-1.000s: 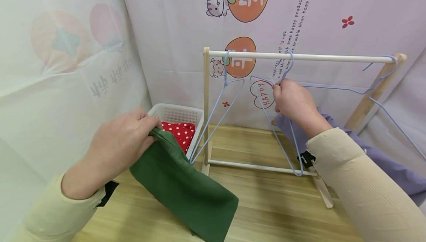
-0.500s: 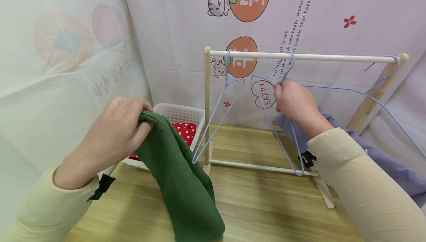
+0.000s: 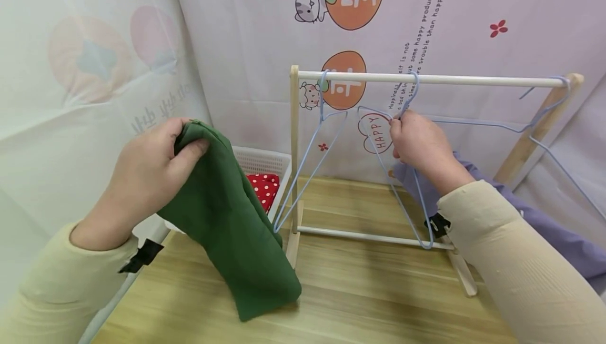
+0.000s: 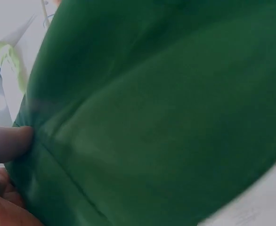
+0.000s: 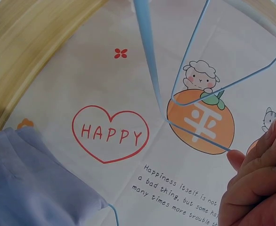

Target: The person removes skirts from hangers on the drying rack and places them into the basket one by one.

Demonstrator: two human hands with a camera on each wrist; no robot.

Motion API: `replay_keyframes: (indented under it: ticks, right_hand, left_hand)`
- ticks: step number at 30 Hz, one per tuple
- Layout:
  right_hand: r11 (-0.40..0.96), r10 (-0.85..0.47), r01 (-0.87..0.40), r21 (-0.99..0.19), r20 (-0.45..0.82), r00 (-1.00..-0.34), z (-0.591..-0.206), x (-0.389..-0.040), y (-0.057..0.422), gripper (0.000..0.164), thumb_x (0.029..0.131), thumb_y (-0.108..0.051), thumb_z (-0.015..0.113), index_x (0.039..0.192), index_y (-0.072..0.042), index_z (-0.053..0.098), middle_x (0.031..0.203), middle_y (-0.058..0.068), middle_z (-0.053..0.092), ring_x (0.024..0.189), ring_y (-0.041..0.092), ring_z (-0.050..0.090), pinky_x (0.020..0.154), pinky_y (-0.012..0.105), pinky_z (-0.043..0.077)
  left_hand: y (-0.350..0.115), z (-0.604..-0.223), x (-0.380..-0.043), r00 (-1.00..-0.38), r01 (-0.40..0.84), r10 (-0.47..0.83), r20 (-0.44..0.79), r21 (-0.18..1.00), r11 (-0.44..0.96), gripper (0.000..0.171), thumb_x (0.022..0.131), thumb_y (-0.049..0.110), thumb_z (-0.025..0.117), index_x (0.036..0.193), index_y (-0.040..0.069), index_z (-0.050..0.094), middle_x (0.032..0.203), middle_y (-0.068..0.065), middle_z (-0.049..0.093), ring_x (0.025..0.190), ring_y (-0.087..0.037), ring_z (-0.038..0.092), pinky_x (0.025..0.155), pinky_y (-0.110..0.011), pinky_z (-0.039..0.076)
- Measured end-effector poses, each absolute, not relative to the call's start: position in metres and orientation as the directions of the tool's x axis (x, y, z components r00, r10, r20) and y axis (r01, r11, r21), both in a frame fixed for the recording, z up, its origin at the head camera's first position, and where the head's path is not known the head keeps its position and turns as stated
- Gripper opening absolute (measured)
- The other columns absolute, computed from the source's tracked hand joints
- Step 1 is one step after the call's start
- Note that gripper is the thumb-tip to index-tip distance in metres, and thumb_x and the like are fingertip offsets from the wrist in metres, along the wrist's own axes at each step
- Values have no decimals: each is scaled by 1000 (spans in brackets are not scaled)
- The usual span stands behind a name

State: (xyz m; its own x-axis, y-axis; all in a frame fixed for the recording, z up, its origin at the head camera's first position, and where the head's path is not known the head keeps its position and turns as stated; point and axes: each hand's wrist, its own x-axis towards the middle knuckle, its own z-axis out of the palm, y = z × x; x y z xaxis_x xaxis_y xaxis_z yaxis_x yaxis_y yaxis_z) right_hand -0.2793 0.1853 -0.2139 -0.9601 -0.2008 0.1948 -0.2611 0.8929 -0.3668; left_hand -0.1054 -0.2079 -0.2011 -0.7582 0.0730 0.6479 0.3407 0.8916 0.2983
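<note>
In the head view my left hand point(image 3: 147, 173) pinches the top edge of a folded green cloth garment point(image 3: 236, 244), thumb in front. The garment hangs down to the right, its lower end close over the table. The left wrist view is mostly filled by this green fabric point(image 4: 166, 113), with the thumb pressing on its edge. My right hand point(image 3: 421, 141) grips a blue wire hanger point(image 3: 396, 204) just below its hook, which loops over the rack's white top bar point(image 3: 369, 78). In the right wrist view the right fingers point(image 5: 260, 174) curl at the hanger's neck.
A second blue hanger point(image 3: 303, 170) hangs at the rack's left end. At the right end, another hanger point(image 3: 478, 124) hangs near a purple garment point(image 3: 558, 233). Behind the green garment stands a white basket point(image 3: 258, 157) with red polka-dot cloth point(image 3: 265, 189). The wooden table point(image 3: 369, 291) lies below.
My left hand has moved up and to the left, lifting the green garment, which now hangs longer and further left. The right hand keeps its hold on the hanger.
</note>
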Motion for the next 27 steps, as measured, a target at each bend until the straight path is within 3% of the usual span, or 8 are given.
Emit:
replay_keyframes:
  ticks: [3,7,11,15,20,27]
  right_hand:
    - [890,-203,-265,-370,199,-959,-214,-279,186,44,111,-32,27,117,0,56,78,10,72,61,21,67,63,42,46]
    - [889,-204,-267,-372,199,-958,-214,-280,186,45,111,-32,27,119,1,56,78,10,72,62,21,66,64,42,46]
    - [889,-204,-267,-372,200,-958,-214,-281,186,45,111,-32,27,120,1,56,78,10,72,62,21,66,64,43,46]
    - [888,-202,-268,-373,206,-958,-215,-281,185,44,111,-32,27,118,0,56,77,10,72,61,21,66,64,43,46]
    - [889,-201,-271,-368,216,-955,-215,-279,185,43,111,-32,27,113,-1,56,76,9,72,61,21,67,64,43,46]
    - [890,-201,-270,-367,214,-956,-216,-280,185,42,111,-32,27,111,-2,55,76,9,71,61,20,67,66,44,46]
  left_hand:
    - [-210,-196,-109,-746,352,100,659,262,899,12,104,17,63,101,5,62,76,-6,53,73,-22,50,67,-30,35]
    - [-210,-189,-113,-717,374,155,680,188,908,12,105,18,62,106,6,60,79,-8,55,74,-25,53,68,-39,41]
    - [-211,-184,-119,-635,406,236,736,58,912,15,105,15,63,112,3,59,86,-14,60,76,-31,56,66,-48,47]
    - [-213,-179,-126,-563,471,331,758,-35,881,16,105,9,61,114,-3,56,95,-17,60,83,-34,56,72,-48,49]
    - [-214,-169,-132,-609,513,372,701,-10,858,17,105,6,59,117,-4,54,101,-17,58,88,-33,52,79,-46,45]
    - [-212,-149,-137,-782,440,321,535,108,892,30,104,26,66,121,2,57,104,-13,64,86,-27,58,80,-46,46]
